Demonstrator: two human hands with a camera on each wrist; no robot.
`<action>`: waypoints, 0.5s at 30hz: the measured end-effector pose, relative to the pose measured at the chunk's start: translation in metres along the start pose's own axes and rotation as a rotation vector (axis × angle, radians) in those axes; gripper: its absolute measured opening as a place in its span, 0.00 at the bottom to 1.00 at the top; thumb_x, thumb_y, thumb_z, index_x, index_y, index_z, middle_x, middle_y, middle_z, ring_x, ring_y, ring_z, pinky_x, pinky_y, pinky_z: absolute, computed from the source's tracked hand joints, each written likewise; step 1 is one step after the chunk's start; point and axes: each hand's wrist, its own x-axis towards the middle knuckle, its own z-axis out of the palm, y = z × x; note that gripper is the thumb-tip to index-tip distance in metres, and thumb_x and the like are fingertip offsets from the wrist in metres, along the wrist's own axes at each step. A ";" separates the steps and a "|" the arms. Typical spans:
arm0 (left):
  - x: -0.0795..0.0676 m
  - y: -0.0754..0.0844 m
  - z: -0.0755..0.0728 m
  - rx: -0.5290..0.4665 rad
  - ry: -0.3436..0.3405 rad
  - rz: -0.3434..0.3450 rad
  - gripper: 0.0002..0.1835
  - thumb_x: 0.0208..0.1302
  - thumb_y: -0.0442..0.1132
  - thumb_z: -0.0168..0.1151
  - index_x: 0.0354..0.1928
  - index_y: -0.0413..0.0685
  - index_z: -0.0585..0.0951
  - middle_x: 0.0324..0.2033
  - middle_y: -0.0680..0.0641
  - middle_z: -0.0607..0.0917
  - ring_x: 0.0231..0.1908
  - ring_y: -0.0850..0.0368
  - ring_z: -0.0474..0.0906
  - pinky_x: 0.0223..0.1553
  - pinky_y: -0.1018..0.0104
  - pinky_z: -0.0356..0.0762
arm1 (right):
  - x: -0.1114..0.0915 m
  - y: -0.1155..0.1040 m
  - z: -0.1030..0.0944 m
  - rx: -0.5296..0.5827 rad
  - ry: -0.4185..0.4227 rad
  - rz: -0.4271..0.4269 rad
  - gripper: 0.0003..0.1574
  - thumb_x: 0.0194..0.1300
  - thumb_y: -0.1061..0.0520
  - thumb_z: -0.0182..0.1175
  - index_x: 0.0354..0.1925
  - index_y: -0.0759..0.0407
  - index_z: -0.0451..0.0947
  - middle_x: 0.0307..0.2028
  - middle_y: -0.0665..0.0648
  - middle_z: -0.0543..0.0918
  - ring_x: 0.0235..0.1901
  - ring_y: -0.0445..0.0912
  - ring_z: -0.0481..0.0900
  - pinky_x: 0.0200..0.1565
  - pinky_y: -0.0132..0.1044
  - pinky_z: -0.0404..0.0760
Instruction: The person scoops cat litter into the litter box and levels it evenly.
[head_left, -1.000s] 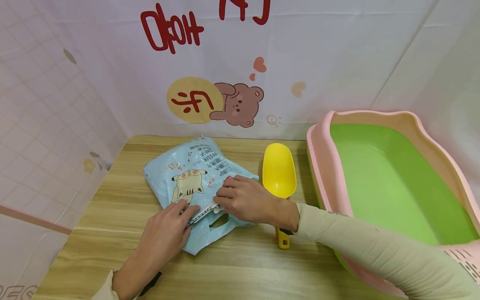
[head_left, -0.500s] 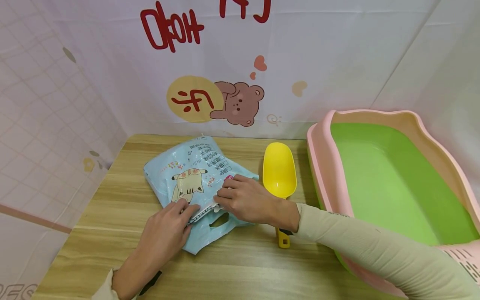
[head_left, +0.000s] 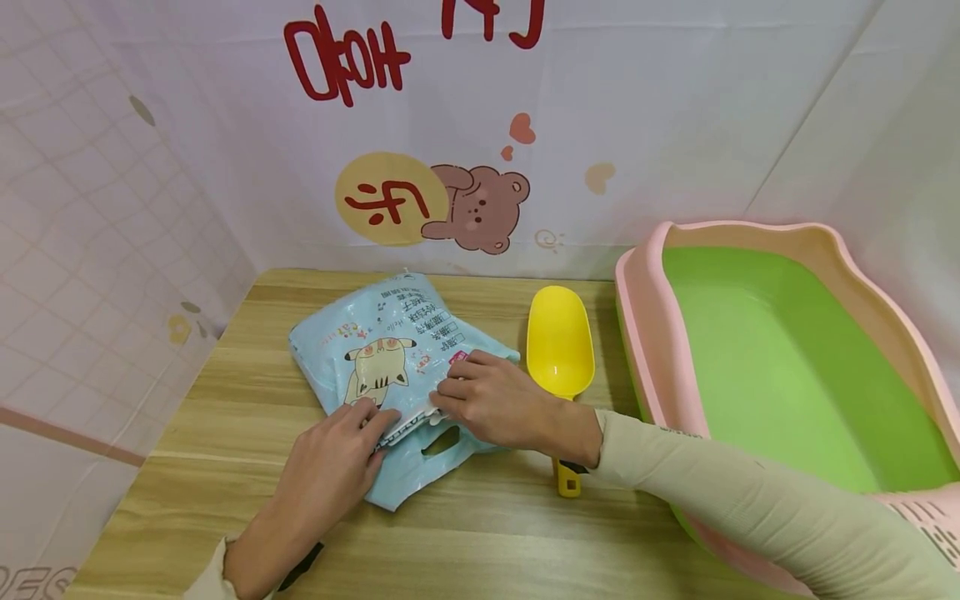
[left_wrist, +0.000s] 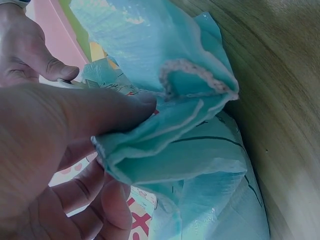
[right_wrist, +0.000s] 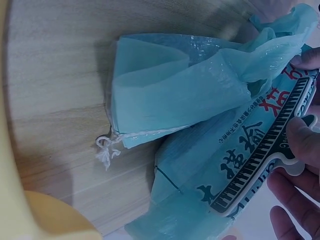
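A light-blue cat litter bag with a printed cat lies on the table, its top folded over and a flap with a hand hole sticking out toward me. Along the fold runs a bag clip with a piano-key pattern, seen in the head view only as a thin pale strip. My left hand pinches the left end of the fold; in the left wrist view its thumb lies over the crumpled plastic. My right hand grips the clip near its tab, thumb on the near side and fingers behind.
Right of the bag lies a yellow scoop, its handle partly under my right wrist. A pink-rimmed green litter tray stands at the right, with my right sleeve across its front. A frayed white string hangs from the bag's edge.
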 end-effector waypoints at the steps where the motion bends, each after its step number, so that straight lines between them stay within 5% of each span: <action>1: 0.000 0.000 0.000 0.001 0.000 0.001 0.26 0.49 0.30 0.89 0.52 0.45 0.90 0.44 0.45 0.86 0.42 0.46 0.87 0.33 0.54 0.87 | 0.000 0.000 0.000 0.000 0.004 0.000 0.20 0.76 0.48 0.72 0.61 0.51 0.90 0.53 0.47 0.92 0.56 0.46 0.85 0.64 0.40 0.79; 15: 0.000 -0.001 0.001 -0.005 0.015 0.014 0.26 0.48 0.29 0.87 0.52 0.44 0.90 0.43 0.45 0.86 0.43 0.46 0.88 0.31 0.54 0.86 | -0.004 -0.001 -0.004 0.007 0.034 0.005 0.17 0.75 0.53 0.72 0.59 0.52 0.91 0.51 0.47 0.92 0.53 0.46 0.85 0.62 0.40 0.80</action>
